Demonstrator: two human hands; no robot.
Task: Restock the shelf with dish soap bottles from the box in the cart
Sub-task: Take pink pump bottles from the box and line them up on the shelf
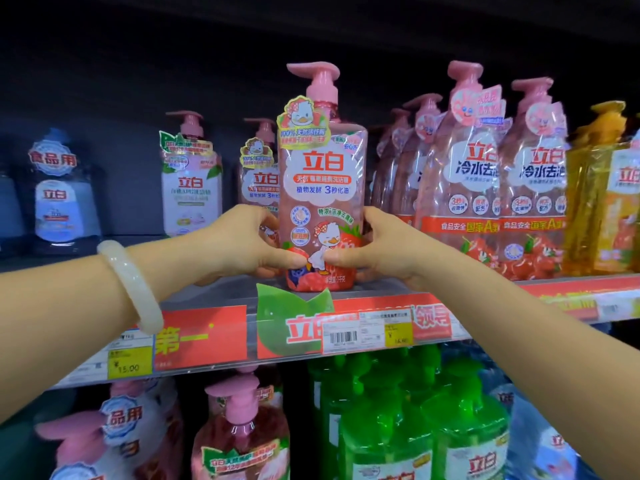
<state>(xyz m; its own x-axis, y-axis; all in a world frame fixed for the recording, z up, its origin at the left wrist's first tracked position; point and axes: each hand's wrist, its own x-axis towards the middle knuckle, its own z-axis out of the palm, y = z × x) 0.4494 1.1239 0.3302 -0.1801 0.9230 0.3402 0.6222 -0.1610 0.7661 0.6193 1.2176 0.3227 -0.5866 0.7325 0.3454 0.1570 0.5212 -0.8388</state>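
Both hands, left (239, 244) and right (377, 247), pinch the pink soap bottle (322, 202) low on its sides, standing upright at the shelf's front edge (207, 299). Placement looks nearly finished; gaps behind suggest more restocking remains.

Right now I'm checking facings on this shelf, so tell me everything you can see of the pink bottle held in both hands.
The pink pump bottle stands upright at the front edge of the upper shelf, label facing out. It looks like translucent pink plastic, with a pink pump head on top and a cartoon duck tag at its neck. The label shows red characters, a duck and strawberries. The left hand and right hand grip its lower half from either side, thumbs across the front.
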